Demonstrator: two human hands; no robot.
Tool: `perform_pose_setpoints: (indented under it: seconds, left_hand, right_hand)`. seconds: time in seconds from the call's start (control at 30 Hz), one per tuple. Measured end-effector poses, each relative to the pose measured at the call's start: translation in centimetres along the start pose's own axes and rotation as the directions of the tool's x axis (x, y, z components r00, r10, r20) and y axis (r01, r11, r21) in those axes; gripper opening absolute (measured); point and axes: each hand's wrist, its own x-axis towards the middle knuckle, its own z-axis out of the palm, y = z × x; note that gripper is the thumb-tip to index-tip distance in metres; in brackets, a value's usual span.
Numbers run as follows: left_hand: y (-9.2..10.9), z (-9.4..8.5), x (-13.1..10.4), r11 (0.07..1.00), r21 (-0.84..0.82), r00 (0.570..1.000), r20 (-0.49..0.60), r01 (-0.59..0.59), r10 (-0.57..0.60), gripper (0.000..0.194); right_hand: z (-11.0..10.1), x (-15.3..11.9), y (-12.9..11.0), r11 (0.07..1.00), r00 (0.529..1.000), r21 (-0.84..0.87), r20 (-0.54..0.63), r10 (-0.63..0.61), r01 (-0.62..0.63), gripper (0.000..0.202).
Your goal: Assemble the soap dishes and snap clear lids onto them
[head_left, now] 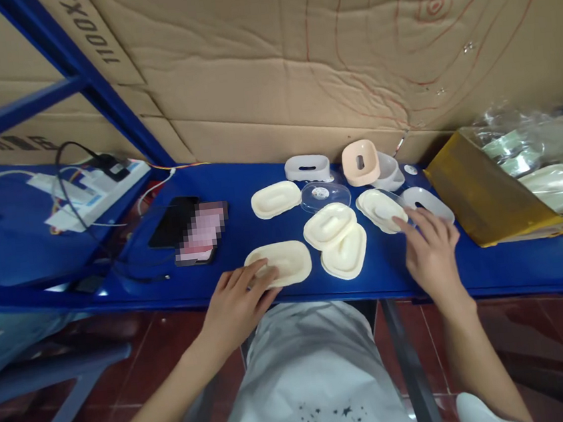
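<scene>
My left hand (243, 297) has its fingers curled over the left end of a cream oval dish (294, 261), which lies near the table's front edge. My right hand (433, 252) reaches to the right end of a stack of cream oval dishes (378, 209); its thumb and index finger are apart at the rim, the other fingers stretched forward. Between my hands, one cream dish (330, 225) overlaps another cream dish (345, 254). Farther back lie a single cream dish (275, 199) and a clear oval lid (337, 195) with a round label.
A white slotted box (307, 168) and a peach slotted box (359, 162) stand against the cardboard. Another white slotted piece (429, 203) lies behind my right hand. At right is a carton (486, 196) of bagged dishes. Phones (174, 221) and a power strip (93, 197) are at left.
</scene>
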Motion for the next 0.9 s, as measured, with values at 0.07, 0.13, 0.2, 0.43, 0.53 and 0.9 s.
perform_pose_setpoints:
  seconds: [0.07, 0.13, 0.2, 0.43, 0.53, 0.9]
  left_hand:
    - [0.1, -0.4, -1.1, 1.0, 0.021, 1.0, 0.012, 0.016, -0.016, 0.026]
    - [0.1, -0.6, -2.0, 0.999, 0.027, 0.999, 0.018, 0.025, -0.026, 0.028]
    - [0.1, -0.6, -2.5, 0.999, 0.011, 0.999, 0.008, 0.038, -0.038, 0.03]
    - [0.9, 0.8, -1.8, 0.986, -0.163, 0.999, 0.005, 0.04, -0.04, 0.033]
    - [1.6, 1.4, -1.2, 0.982, -0.188, 1.0, 0.002, 0.027, -0.027, 0.032]
    - [1.5, 0.8, -1.8, 0.954, -0.293, 0.998, -0.018, -0.068, 0.066, 0.027]
  right_hand:
    - [0.1, -0.3, -3.7, 0.985, 0.987, 0.121, 0.096, -0.132, 0.12, 0.062]
    - [0.5, -0.6, -6.8, 0.939, 0.931, 0.236, 0.211, -0.3, 0.249, 0.057]
    - [0.9, -0.8, -8.2, 0.91, 0.886, 0.285, 0.268, -0.378, 0.302, 0.051]
    - [-0.6, -1.1, -2.9, 0.955, 0.933, 0.216, 0.255, -0.255, 0.202, 0.051]
    - [-1.4, 0.4, -1.3, 0.958, 0.949, 0.226, 0.219, -0.228, 0.178, 0.046]
    - [5.7, 15.5, 3.7, 0.975, 0.946, -0.082, 0.271, -0.175, 0.204, 0.03]
